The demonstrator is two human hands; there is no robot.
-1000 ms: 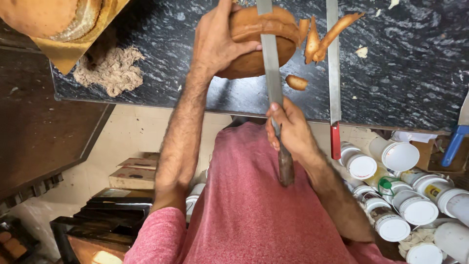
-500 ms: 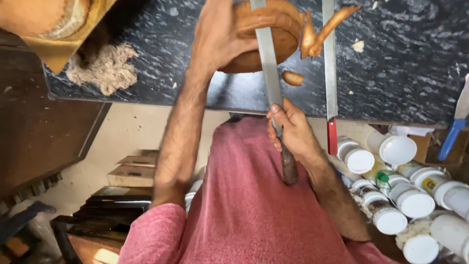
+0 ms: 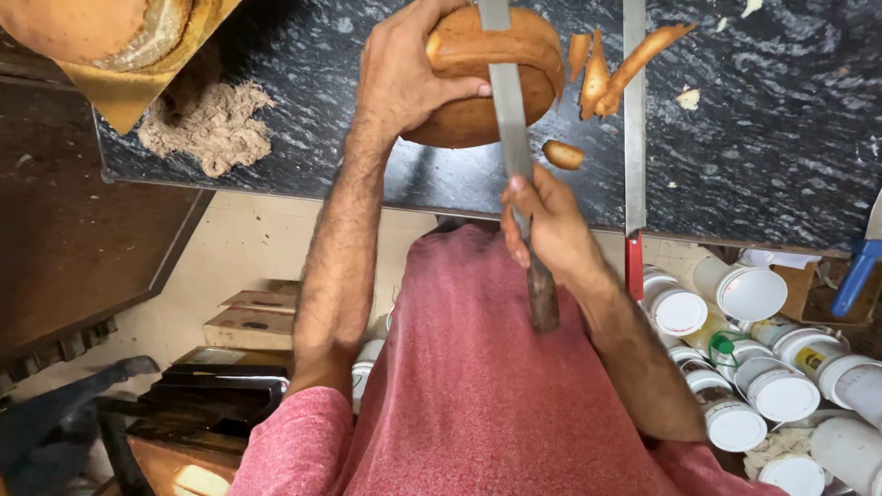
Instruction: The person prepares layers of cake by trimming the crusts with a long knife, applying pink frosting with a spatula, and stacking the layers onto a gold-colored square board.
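A round brown loaf-like cake (image 3: pixel 478 92) lies on the black marbled counter (image 3: pixel 753 138). My left hand (image 3: pixel 400 73) grips its left side and top. My right hand (image 3: pixel 549 230) is closed on the dark handle of a long knife (image 3: pixel 507 119) whose blade lies across the cake, reaching past the frame's top. Thin brown trimmed strips (image 3: pixel 606 64) and a small offcut (image 3: pixel 562 154) lie just right of the cake.
A second long knife with a red handle (image 3: pixel 634 138) lies right of the strips. A crumb heap (image 3: pixel 211 124) and another brown cake on a gold board (image 3: pixel 119 46) sit at the left. Several white-lidded tubs (image 3: pixel 753 367) stand below right, beside a blue handle (image 3: pixel 854 276).
The view has shifted slightly; my right hand has drawn the knife a little along the cake. My left hand keeps its grip on the cake.
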